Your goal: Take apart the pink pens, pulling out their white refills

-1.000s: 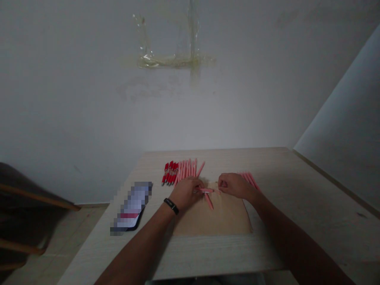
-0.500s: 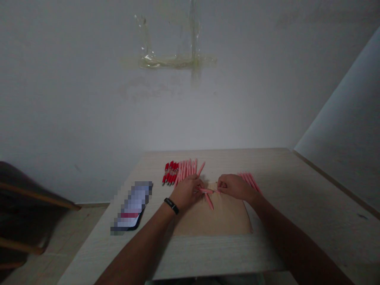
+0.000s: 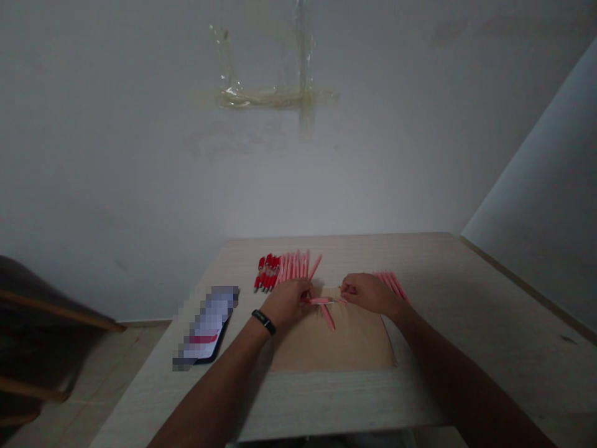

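My left hand (image 3: 290, 303), with a black band at its wrist, is closed on a pink pen (image 3: 319, 301) that points right. A thin pale part shows at the pen's right end. Close to that end, a small pink piece (image 3: 341, 301) is visible just below the fingertips of my right hand (image 3: 366, 291). The right fingers are pinched together; what is between them is too small to make out. Under both hands lies a brown sheet (image 3: 333, 348). Another pink pen part (image 3: 328, 317) rests slanted on it, below the held pen.
Behind my left hand lie a row of pink pens (image 3: 293, 264) and several red pen parts (image 3: 267, 274). More pink pieces (image 3: 394, 285) are beyond my right wrist. A phone (image 3: 208, 326) lies at the left of the table (image 3: 336, 404). A wall (image 3: 373, 174) stands behind.
My left hand has shifted slightly left with the pink pen, and more of a thin pale part shows at the pen's right end. My right hand has hardly moved.
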`<state>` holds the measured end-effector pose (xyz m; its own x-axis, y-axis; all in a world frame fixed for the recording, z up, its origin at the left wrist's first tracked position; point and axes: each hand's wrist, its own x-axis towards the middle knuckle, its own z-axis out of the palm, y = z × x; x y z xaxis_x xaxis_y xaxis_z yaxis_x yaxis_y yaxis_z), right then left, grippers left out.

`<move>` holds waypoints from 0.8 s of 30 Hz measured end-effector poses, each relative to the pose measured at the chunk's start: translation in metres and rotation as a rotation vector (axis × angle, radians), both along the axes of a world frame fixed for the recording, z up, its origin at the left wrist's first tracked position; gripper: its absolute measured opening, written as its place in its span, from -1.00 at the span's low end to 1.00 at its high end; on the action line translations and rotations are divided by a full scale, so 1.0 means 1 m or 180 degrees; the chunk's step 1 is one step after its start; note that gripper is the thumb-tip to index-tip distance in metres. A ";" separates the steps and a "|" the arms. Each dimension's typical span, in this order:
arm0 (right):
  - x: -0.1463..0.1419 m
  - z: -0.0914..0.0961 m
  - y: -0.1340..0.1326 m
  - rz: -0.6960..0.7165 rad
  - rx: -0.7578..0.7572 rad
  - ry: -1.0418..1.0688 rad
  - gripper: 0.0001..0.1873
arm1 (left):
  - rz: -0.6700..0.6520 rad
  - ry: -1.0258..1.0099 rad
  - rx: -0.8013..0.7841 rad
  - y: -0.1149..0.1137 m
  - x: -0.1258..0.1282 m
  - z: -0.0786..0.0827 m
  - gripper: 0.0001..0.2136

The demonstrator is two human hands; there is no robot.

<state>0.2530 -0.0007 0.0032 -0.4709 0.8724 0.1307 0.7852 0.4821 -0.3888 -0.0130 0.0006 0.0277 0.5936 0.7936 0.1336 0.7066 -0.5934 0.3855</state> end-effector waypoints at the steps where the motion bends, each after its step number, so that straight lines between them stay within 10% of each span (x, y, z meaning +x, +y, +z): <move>1: 0.000 0.000 0.000 0.0007 0.0000 -0.0001 -0.86 | 0.0038 0.0043 -0.0013 0.000 -0.001 0.000 -0.91; 24: -0.002 0.000 0.000 0.0069 -0.0081 0.0027 -0.88 | -0.0018 0.0557 -0.0284 0.000 -0.010 -0.001 -0.80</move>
